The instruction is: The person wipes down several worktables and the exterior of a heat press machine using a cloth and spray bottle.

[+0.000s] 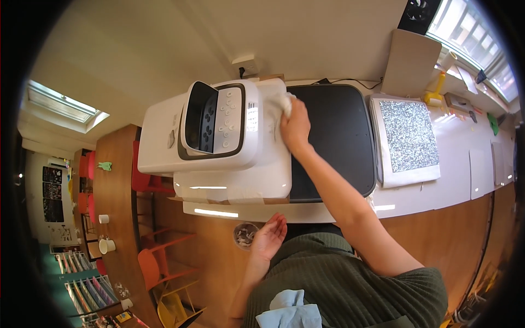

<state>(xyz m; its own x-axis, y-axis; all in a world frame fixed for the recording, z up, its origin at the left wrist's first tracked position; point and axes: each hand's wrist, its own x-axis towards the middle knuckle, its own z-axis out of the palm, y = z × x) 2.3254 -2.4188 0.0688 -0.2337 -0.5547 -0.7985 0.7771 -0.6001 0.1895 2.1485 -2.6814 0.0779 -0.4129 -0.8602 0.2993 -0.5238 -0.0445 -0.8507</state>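
- Under my right hand [295, 127] a white cloth [285, 104] lies bunched, pressed against the top of the white machine [219, 164]; my fingers are clenched over the cloth, grasping it, and only its upper edge shows beyond my knuckles.
- Left of that grip sits the machine's raised control panel [232, 117] with rows of round buttons, and further left its dark opening [199, 117].
- Right of the grip, touching the machine's side, lies a black flat panel [333, 131] with rounded corners; my right forearm crosses over its lower left part.
- Beyond that panel, further right of the grip, rests a white board carrying a black-and-white speckled square [406, 134].
- Well below the grip, my left hand [268, 238] hangs released, palm turned up and fingers loosely curled, grasping nothing; it is apart from the machine, near the white table edge [229, 212].
- Just left of my left hand, lower down, I see a round container [245, 235] with small pieces inside; I cannot tell what they are.
- Above the grip, a socket with a plug [246, 66] sits on the wall.
- Close to my body, below both hands, a light blue cloth [290, 311] rests against my green ribbed top.
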